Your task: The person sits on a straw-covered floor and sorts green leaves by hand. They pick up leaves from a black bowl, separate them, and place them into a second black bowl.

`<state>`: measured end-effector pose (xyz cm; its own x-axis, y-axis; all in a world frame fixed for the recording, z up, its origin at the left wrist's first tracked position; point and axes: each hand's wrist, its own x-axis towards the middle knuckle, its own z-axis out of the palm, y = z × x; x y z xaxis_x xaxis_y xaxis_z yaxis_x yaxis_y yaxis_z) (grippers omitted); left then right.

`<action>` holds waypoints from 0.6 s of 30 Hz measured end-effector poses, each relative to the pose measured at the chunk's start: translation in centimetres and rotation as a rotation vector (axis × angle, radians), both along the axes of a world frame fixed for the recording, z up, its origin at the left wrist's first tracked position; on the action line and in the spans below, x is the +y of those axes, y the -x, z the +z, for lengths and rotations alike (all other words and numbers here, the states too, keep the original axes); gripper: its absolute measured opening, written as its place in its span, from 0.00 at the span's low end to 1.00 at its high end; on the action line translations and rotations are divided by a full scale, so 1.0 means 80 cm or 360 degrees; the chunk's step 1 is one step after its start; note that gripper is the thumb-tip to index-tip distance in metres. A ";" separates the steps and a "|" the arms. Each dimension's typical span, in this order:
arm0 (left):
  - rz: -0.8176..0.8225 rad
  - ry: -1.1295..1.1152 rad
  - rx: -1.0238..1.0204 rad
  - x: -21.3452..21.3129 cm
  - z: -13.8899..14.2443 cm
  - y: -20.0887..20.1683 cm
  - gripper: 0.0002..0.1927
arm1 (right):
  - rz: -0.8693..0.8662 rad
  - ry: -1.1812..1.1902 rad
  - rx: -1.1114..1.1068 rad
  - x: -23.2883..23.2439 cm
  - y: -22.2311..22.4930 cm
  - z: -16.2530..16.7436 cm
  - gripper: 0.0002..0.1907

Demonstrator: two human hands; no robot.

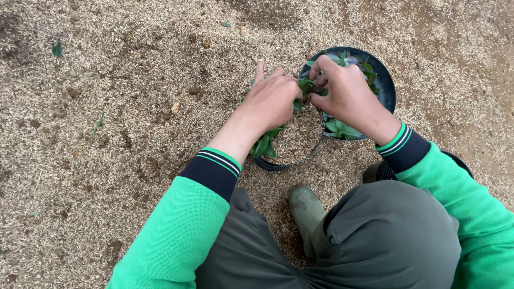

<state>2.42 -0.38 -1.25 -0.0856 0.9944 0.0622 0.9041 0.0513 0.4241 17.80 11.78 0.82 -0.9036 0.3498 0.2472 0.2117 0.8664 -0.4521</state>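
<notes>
My left hand (273,99) and my right hand (342,91) meet over two black pots and pinch the same green leafy cutting (308,85) between their fingers. The near pot (278,165) is filled with pale rice husk and has green leaves along its left rim, under my left wrist. The far pot (385,88) holds several green and purplish cuttings, partly hidden by my right hand. Both arms wear green sleeves with dark striped cuffs.
The ground all around is brown soil covered with rice husk (118,107), with small stones and a few stray leaves. My green rubber boot (306,208) stands just below the near pot, my bent knee in dark trousers (391,230) to its right.
</notes>
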 end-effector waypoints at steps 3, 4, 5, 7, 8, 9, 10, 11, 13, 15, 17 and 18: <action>0.0002 -0.0027 -0.0016 0.001 0.000 0.001 0.21 | -0.0021 -0.0038 -0.0005 -0.004 -0.002 -0.003 0.20; 0.0007 -0.0007 -0.0024 0.000 0.000 0.001 0.21 | -0.0028 -0.0034 -0.0015 -0.005 -0.002 -0.004 0.21; 0.0010 0.0012 -0.0033 0.001 0.001 0.002 0.21 | -0.0009 -0.0001 -0.0027 -0.007 -0.001 -0.005 0.21; 0.0010 0.0027 -0.0048 0.002 0.001 0.003 0.21 | 0.0024 0.0063 -0.0050 -0.009 -0.001 -0.005 0.20; 0.0013 0.0022 -0.0057 0.002 0.001 0.003 0.21 | 0.0023 0.0050 -0.0049 -0.010 -0.001 -0.005 0.20; 0.0017 0.0018 -0.0064 0.002 0.002 0.004 0.21 | 0.0023 0.0037 -0.0048 -0.011 0.000 -0.006 0.21; 0.0019 0.0030 -0.0073 0.002 0.003 0.004 0.20 | 0.0024 0.0023 -0.0045 -0.012 0.001 -0.005 0.21; 0.0021 0.0041 -0.0081 0.002 0.004 0.004 0.20 | 0.0064 0.0008 -0.0025 -0.013 0.002 -0.006 0.21; 0.0024 0.0089 -0.0091 0.002 0.008 0.004 0.19 | 0.0137 -0.0022 0.0018 -0.015 0.004 -0.006 0.21; 0.0034 0.0172 -0.0100 0.003 0.012 0.004 0.20 | 0.0073 0.0007 -0.0063 -0.015 0.005 -0.006 0.21; 0.0035 0.0151 -0.0133 -0.001 0.016 0.005 0.18 | 0.0091 0.0003 -0.0085 -0.014 0.007 -0.006 0.22; 0.0028 0.0142 -0.0145 -0.002 0.017 0.006 0.18 | 0.0131 -0.0014 -0.0058 -0.014 0.008 -0.006 0.22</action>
